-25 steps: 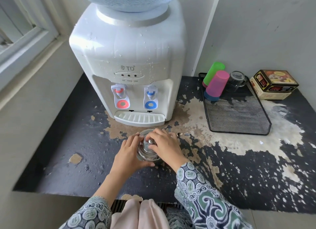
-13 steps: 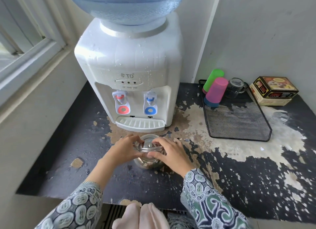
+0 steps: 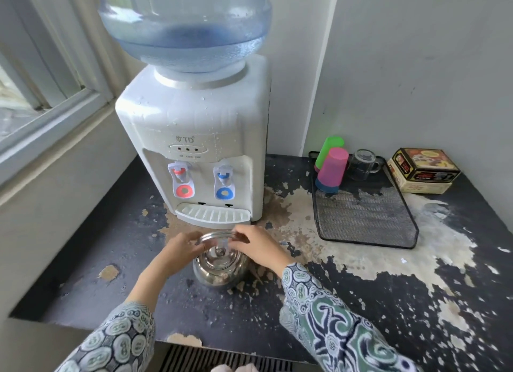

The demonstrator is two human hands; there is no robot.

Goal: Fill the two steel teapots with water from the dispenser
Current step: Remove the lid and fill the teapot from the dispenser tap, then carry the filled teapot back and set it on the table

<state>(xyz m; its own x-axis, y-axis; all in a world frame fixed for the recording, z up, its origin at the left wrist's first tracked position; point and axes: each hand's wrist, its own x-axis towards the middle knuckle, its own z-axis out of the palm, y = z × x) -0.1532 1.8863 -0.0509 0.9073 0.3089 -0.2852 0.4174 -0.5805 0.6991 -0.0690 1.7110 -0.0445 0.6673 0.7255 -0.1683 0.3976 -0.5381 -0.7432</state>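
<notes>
One steel teapot (image 3: 219, 271) stands on the worn black counter (image 3: 361, 302), just in front of the white water dispenser (image 3: 194, 127). Its lid with a small knob is on. The arched wire handle (image 3: 218, 235) is held upright above the lid. My left hand (image 3: 180, 246) pinches the handle's left end and my right hand (image 3: 258, 246) pinches its right end. The dispenser has a red tap (image 3: 180, 177), a blue tap (image 3: 224, 177) and a drip tray (image 3: 212, 213) below them. A blue bottle (image 3: 183, 24) sits on top. Only this one teapot shows.
A black mesh tray (image 3: 366, 224) lies right of the dispenser, holding an upturned pink cup (image 3: 331, 168), a green cup (image 3: 330, 148) and a glass mug (image 3: 362, 164). A printed tin box (image 3: 423, 170) stands in the far right corner. A window ledge (image 3: 55, 127) runs along the left wall.
My hands moved from covering the teapot's lid to gripping the ends of its handle, which now stands upright. The view has tilted up, showing more of the bottle.
</notes>
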